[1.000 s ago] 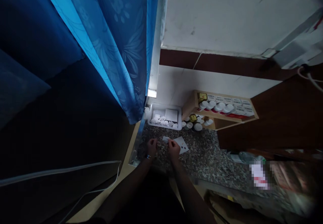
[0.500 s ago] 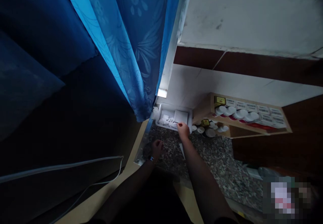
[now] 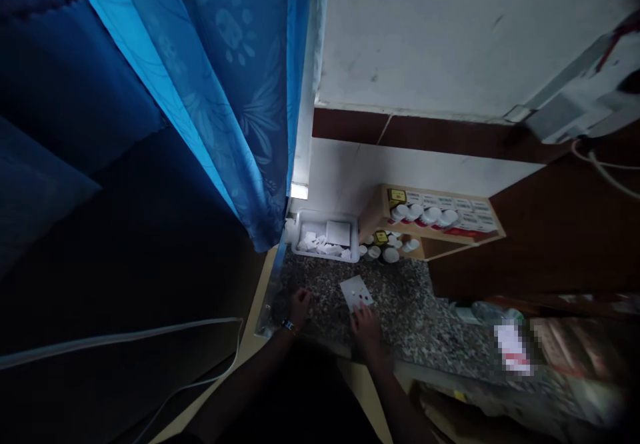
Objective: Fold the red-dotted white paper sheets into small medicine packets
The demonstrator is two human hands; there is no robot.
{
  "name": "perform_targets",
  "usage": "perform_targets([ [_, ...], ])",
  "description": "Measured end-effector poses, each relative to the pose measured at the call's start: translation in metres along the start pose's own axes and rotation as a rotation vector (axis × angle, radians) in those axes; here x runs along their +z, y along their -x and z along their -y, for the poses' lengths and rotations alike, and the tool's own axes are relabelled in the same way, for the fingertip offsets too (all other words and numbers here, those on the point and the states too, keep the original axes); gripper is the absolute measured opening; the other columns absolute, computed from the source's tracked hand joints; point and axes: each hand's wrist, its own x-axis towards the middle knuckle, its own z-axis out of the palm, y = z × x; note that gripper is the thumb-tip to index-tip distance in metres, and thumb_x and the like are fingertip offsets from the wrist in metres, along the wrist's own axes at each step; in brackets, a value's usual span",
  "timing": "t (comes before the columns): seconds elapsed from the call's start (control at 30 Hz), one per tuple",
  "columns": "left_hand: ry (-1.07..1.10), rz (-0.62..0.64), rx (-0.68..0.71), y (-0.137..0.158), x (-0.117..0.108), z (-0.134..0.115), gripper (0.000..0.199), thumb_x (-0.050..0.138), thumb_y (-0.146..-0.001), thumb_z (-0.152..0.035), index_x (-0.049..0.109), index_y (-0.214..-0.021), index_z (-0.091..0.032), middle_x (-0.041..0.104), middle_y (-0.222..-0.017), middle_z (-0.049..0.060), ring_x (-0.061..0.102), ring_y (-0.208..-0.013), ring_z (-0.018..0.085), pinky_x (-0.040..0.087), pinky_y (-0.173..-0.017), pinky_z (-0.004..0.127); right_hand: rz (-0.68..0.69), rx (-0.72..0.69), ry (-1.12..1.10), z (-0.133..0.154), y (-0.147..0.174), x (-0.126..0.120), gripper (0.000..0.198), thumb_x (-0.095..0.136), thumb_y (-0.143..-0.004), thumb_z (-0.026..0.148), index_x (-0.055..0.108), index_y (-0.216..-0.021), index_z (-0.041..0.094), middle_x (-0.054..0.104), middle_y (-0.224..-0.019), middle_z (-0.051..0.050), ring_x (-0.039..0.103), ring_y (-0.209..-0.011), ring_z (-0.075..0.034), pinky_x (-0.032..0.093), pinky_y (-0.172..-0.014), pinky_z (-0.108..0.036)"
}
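Note:
On the speckled stone counter [image 3: 400, 327], a small sheet of white paper [image 3: 354, 287] lies flat with several small pill-like pieces on it, pale and dark. My right hand [image 3: 367, 327] is at the paper's near edge, fingers stretched forward and apart, the tips touching or just over it. To the left, my left hand [image 3: 301, 305] rests by the counter with its fingers curled in; whether they hold anything is hidden. Beyond both hands stands a white plastic tray [image 3: 298, 229] with folded white paper pieces [image 3: 320, 247] and a flat white stack [image 3: 338, 233].
A wooden shelf [image 3: 440, 236] at the wall carries white-capped bottles [image 3: 414, 214] and boxes, with more bottles [image 3: 391, 255] below. A blue curtain [image 3: 250, 97] hangs at the left. Blurred items and a plastic bottle [image 3: 487, 312] lie at the right.
My right hand has drawn back from the tray to the paper on the counter. My left hand stays curled near its place. The view has shifted to the right.

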Motion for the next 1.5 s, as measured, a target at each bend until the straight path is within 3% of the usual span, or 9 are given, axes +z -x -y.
perform_targets([
  [0.13,-0.231,0.123,0.120,0.007,0.005,0.016,0.019,0.047,-0.075,-0.024,0.055,-0.061,-0.015,0.054,-0.060,0.001,0.053,-0.064,0.014,0.044,-0.064,0.026,0.110,-0.049,0.105,0.016,0.020,0.009,0.034,0.045,-0.079,0.025,0.058,-0.110,0.026,0.054,-0.123,-0.010,0.047,-0.113,-0.026,0.031,-0.095,-0.048],
  [0.23,-0.566,0.300,0.385,0.016,0.001,0.027,0.018,0.048,-0.075,-0.018,0.062,-0.084,-0.014,0.061,-0.091,0.008,0.054,-0.092,0.020,0.043,-0.085,0.036,0.184,-0.116,0.110,0.031,0.027,0.012,0.034,0.044,-0.081,0.023,0.057,-0.112,0.025,0.053,-0.125,-0.010,0.045,-0.115,-0.024,0.024,-0.099,-0.049],
  [0.37,-0.996,0.661,0.573,0.026,-0.011,0.036,0.048,0.057,-0.075,-0.030,0.049,-0.121,-0.022,0.035,-0.137,0.015,0.029,-0.126,0.031,0.025,-0.099,0.057,0.276,-0.216,0.095,0.045,0.037,0.020,0.036,0.044,-0.082,0.023,0.054,-0.117,0.026,0.051,-0.127,-0.009,0.044,-0.116,-0.023,0.020,-0.101,-0.049],
  [0.5,-1.167,0.826,0.552,0.031,-0.023,0.036,0.057,0.052,-0.078,-0.046,0.038,-0.130,-0.030,0.017,-0.146,0.014,0.014,-0.133,0.034,0.011,-0.096,0.067,0.333,-0.266,0.067,0.052,0.043,0.025,0.041,0.044,-0.081,0.021,0.051,-0.121,0.028,0.052,-0.126,-0.008,0.043,-0.117,-0.023,0.020,-0.101,-0.049],
  [0.67,-1.166,0.862,0.512,0.034,-0.028,0.032,0.056,0.048,-0.080,-0.050,0.037,-0.131,-0.032,0.010,-0.147,0.014,0.010,-0.133,0.034,0.011,-0.096,0.067,0.325,-0.086,0.058,0.063,0.027,0.022,0.055,0.039,-0.076,0.011,0.041,-0.131,0.018,0.045,-0.133,-0.011,0.041,-0.119,-0.022,0.027,-0.099,-0.039],
  [0.83,-1.163,0.874,0.498,0.033,-0.028,0.033,0.057,0.049,-0.079,-0.048,0.035,-0.132,-0.033,0.008,-0.148,0.012,0.009,-0.134,0.034,0.013,-0.095,0.068,0.384,0.050,0.052,0.082,0.004,0.021,0.052,0.042,-0.077,0.017,0.045,-0.128,0.014,0.047,-0.130,-0.012,0.041,-0.119,-0.022,0.030,-0.097,-0.033],
  [1.07,-1.165,0.859,0.496,0.032,-0.026,0.039,0.055,0.049,-0.081,-0.046,0.034,-0.132,-0.034,0.008,-0.148,0.012,0.008,-0.134,0.033,0.014,-0.095,0.068,0.412,0.005,-0.017,0.096,-0.005,0.024,0.049,0.041,-0.073,0.011,0.052,-0.121,0.017,0.054,-0.123,-0.009,0.046,-0.113,-0.018,0.031,-0.095,-0.028],
  [1.3,-1.169,0.869,0.490,0.032,-0.026,0.040,0.051,0.046,-0.083,-0.043,0.035,-0.132,-0.034,0.008,-0.148,0.011,0.007,-0.134,0.033,0.012,-0.095,0.067,0.400,-0.102,0.008,0.088,-0.014,0.026,0.044,0.044,-0.075,0.015,0.053,-0.118,0.016,0.053,-0.123,-0.011,0.044,-0.115,-0.020,0.031,-0.097,-0.031],
  [1.5,-1.207,0.829,0.563,0.030,-0.026,0.048,0.057,0.049,-0.081,-0.046,0.032,-0.133,-0.033,0.011,-0.147,0.013,0.012,-0.133,0.034,0.019,-0.094,0.065,0.401,-0.201,-0.056,0.074,-0.001,0.024,0.047,0.045,-0.075,0.017,0.051,-0.122,0.017,0.053,-0.124,-0.010,0.046,-0.112,-0.020,0.032,-0.096,-0.031],
])
